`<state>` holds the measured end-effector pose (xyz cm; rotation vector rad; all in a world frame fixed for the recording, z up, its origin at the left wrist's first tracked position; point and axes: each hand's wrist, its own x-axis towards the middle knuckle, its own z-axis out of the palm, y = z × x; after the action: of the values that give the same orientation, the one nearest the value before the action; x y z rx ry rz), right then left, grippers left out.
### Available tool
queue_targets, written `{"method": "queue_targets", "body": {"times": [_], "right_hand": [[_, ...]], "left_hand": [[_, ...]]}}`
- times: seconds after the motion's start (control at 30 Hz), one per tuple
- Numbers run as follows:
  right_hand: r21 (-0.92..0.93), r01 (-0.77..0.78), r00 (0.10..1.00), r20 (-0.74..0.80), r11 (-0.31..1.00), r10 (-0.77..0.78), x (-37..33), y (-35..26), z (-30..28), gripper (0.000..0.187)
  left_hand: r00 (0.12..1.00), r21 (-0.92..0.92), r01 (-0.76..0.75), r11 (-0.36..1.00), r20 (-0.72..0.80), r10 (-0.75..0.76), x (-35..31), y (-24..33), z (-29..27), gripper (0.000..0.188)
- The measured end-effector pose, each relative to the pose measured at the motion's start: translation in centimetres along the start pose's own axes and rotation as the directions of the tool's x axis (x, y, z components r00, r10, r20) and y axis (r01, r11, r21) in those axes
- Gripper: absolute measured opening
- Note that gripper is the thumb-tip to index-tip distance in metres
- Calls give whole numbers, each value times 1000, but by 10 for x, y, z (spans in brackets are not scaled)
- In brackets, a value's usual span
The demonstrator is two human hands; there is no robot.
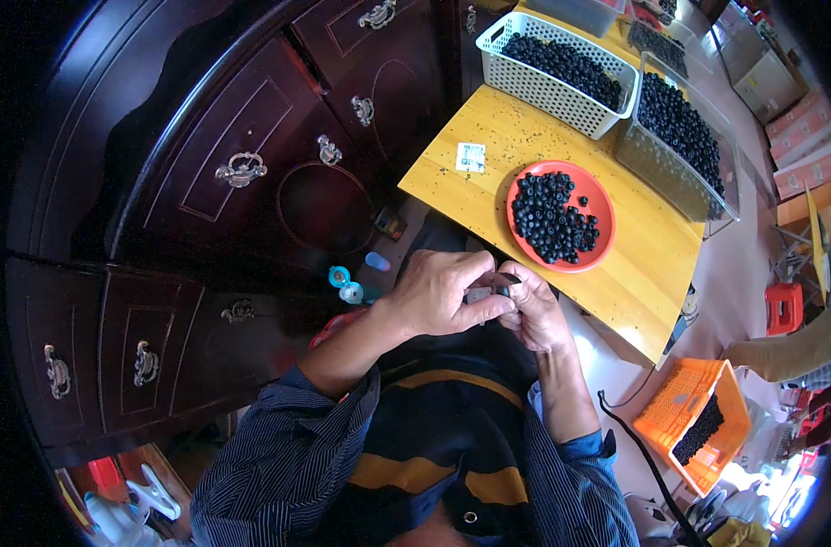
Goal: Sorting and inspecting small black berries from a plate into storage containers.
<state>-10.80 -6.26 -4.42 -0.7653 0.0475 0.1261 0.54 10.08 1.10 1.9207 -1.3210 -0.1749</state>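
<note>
My left hand (438, 290) and my right hand (536, 312) meet in front of my body, both closed, fingertips almost touching. A small black part (504, 291) shows between the fingers of my right hand, beside my left thumb. A dark, thin, curved piece (500, 279) lies across the gap between the hands. My left fingers curl round something greyish that they mostly hide. Just beyond my hands, a red plate (607, 239) on the table carries many small black ring-like parts (554, 219).
The yellow wooden table (648, 296) also bears a white perforated basket (561, 96) and a clear bin (657, 173), both full of black parts, plus a white printed square (471, 158). Dark cabinets (242, 173) stand at left. On the floor at right sits an orange crate (675, 401).
</note>
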Motion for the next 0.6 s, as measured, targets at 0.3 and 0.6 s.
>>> {"method": "queue_targets", "body": {"times": [0.3, 0.6], "right_hand": [[23, -19, 999, -46, 1000, 20, 1, 2, -1, 23], [34, -57, 989, -131, 998, 61, 5, 3, 1, 24]], "left_hand": [[998, 52, -64, 997, -17, 65, 1, -8, 8, 41], [998, 49, -49, 998, -42, 51, 7, -11, 5, 36]]}}
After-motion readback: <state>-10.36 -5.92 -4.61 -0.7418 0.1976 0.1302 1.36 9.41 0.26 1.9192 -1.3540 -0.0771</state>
